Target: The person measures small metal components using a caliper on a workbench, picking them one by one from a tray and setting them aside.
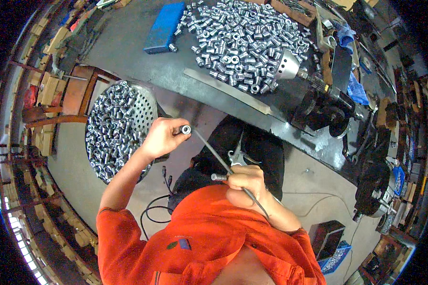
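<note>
My left hand [164, 137] is closed around a short metal sleeve [186, 129], its round bore facing up between thumb and fingers. In front of my belly, my right hand [246, 181] grips a long, thin grey metal rod [214, 153]. The rod slants up and left, its tip just beside the sleeve; I cannot tell whether they touch. A short knurled metal cylinder [218, 177] also sticks out of my right fist, pointing left. On my lap, just beyond the right hand, lies a silvery air blow gun [239, 157].
A round perforated metal basket [145, 110] heaped with metal sleeves stands at the left, before a wooden chair [81, 95]. The dark bench [123, 61] carries a large pile of sleeves [242, 40], a blue block [165, 27] and a machine with a conical grey head [286, 65]. Black cables [152, 213] lie below.
</note>
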The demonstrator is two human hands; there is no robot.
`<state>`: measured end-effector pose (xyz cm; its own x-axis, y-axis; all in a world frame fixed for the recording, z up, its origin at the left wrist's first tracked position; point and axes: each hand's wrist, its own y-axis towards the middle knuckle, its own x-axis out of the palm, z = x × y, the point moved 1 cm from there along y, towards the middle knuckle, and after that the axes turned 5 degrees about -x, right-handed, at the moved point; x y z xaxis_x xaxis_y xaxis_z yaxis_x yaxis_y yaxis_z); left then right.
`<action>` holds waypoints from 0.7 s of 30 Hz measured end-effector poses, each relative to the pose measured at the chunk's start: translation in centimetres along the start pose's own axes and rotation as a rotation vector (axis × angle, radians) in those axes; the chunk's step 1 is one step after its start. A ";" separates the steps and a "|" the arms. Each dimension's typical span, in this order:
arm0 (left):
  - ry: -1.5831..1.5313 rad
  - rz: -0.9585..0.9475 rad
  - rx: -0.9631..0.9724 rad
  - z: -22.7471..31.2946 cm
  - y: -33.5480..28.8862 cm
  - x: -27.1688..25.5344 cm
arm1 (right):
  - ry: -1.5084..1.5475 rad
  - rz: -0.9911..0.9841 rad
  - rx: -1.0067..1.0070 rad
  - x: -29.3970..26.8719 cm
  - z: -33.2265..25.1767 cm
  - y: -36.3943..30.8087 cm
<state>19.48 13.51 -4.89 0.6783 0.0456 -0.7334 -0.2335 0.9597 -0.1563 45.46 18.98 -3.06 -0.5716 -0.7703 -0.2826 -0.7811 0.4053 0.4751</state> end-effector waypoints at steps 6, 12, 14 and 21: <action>0.039 0.061 0.129 1.5 0.5 0.1 | 0.052 0.008 -0.042 -0.1 -0.1 0.3; 0.067 0.026 0.126 2.0 0.7 -0.1 | 0.050 0.031 -0.017 -0.3 -0.1 -0.1; 0.077 0.011 0.133 2.3 0.7 0.0 | 0.061 0.019 0.003 -0.3 0.0 0.0; 0.108 -0.024 0.167 2.5 0.4 0.4 | 0.028 0.052 0.011 -0.1 1.8 -0.1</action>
<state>21.41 14.65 -3.62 0.6012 0.0002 -0.7991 -0.0930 0.9932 -0.0696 45.14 19.92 -4.57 -0.6046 -0.7613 -0.2341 -0.7531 0.4507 0.4792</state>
